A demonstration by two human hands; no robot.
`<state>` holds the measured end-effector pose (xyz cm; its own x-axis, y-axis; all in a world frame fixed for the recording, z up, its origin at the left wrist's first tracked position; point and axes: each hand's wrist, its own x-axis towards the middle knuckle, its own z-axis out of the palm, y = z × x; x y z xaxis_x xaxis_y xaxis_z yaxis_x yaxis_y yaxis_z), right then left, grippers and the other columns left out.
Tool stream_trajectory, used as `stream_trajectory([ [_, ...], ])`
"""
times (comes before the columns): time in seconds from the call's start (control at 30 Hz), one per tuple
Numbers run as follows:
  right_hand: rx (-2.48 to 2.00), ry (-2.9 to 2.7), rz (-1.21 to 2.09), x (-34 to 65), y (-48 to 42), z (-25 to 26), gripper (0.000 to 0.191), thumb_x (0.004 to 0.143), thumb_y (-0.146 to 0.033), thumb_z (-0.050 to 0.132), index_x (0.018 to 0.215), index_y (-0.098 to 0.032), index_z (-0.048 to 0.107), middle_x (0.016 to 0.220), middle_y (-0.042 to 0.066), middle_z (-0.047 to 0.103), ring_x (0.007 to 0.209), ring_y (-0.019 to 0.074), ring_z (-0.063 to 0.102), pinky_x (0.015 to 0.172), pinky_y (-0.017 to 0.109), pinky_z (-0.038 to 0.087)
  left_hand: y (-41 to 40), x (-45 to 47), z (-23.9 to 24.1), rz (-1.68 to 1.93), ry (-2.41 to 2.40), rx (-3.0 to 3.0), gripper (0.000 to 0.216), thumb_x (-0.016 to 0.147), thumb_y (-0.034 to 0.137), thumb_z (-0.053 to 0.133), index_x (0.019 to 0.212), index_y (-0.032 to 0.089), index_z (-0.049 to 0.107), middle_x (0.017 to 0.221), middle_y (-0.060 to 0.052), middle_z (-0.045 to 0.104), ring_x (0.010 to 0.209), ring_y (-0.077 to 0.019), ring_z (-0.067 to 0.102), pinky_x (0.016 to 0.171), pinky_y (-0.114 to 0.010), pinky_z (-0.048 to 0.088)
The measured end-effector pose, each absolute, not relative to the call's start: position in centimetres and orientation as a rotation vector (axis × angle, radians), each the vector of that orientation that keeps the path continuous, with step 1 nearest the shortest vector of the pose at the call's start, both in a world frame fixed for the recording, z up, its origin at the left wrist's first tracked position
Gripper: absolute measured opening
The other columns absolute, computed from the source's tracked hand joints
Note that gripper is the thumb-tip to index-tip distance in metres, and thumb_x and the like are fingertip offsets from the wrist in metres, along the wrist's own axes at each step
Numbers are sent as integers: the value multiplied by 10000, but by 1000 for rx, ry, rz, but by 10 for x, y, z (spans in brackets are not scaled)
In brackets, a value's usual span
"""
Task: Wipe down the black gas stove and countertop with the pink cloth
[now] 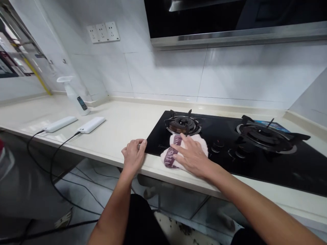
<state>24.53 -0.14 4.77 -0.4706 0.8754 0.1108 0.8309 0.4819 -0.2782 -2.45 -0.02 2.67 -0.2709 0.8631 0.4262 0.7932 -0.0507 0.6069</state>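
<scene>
My right hand (192,154) lies flat, fingers spread, on a white cloth with purple stripes (170,157). The cloth rests on the front left part of a black glass gas hob (224,149), just in front of the left burner (182,125). My left hand (133,154) rests on the cream countertop (122,126) near its front edge, fingers curled down against the surface beside the hob's left corner, holding nothing that I can see.
A second burner (267,136) sits on the hob's right. Two white power banks (91,125) (60,124) with black cables lie at the counter's left, a white spray bottle (74,97) behind them. Wall sockets (103,32) and a range hood (235,20) are above.
</scene>
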Motion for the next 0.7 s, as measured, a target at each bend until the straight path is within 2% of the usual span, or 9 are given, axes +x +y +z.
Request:
stream_trajectory([
  [0.07,-1542,-2428,261,266,-5,45,716,1025,-672,410,1649,-322,373,1772,132,158,1612,420,159,1249,639,179,0,-23,28,1206,2098,1857,409,1045,506,412,1082,253,731,1167,-78,741,1176,-295,635,1148,-532,310],
  [0.17,-1597,-2341,279,283,-5,44,940,943,-741,514,1665,-180,297,1717,208,282,1579,392,270,1243,566,270,1,-21,29,1167,2113,1865,392,1039,499,432,1072,252,734,1160,-76,743,1197,-299,630,1150,-541,293],
  [0.23,-1662,-2276,292,286,0,48,986,905,-787,528,1615,-122,363,1647,242,390,1526,408,354,1206,559,326,1,-20,29,1145,2125,1872,372,1031,499,456,1067,257,736,1156,-75,745,1202,-299,629,1153,-543,285],
  [0.37,-1726,-2295,295,276,12,60,868,918,-785,497,1505,-146,497,1437,225,590,1348,428,518,1122,604,364,1,-20,27,1125,2126,1907,360,1028,505,477,1087,266,739,1168,-78,743,1205,-299,621,1154,-541,286],
  [0.43,-1721,-2343,295,264,12,64,852,927,-788,476,1495,-154,515,1464,239,565,1356,451,501,1110,623,357,3,-20,27,1123,2119,1914,368,1033,509,467,1099,274,742,1176,-78,742,1210,-299,616,1154,-534,293],
  [0.57,-1544,-2455,305,224,-8,61,934,899,-845,484,1548,-174,470,1620,244,417,1456,471,395,1148,652,308,6,-21,27,1132,2119,1905,389,1042,510,442,1104,277,747,1198,-71,741,1228,-295,613,1153,-511,304],
  [0.63,-1387,-2514,229,200,-25,54,945,865,-857,546,1531,-188,477,1618,229,425,1445,448,410,1159,647,304,6,-21,26,1124,2122,1909,390,1040,509,445,1108,277,751,1205,-69,744,1241,-296,610,1154,-503,304],
  [0.7,-1249,-2570,58,179,-43,44,915,825,-794,680,1489,-189,503,1590,230,457,1406,436,442,1144,641,328,6,-22,26,1104,2130,1922,380,1031,506,458,1107,283,756,1212,-69,746,1257,-301,604,1156,-500,302],
])
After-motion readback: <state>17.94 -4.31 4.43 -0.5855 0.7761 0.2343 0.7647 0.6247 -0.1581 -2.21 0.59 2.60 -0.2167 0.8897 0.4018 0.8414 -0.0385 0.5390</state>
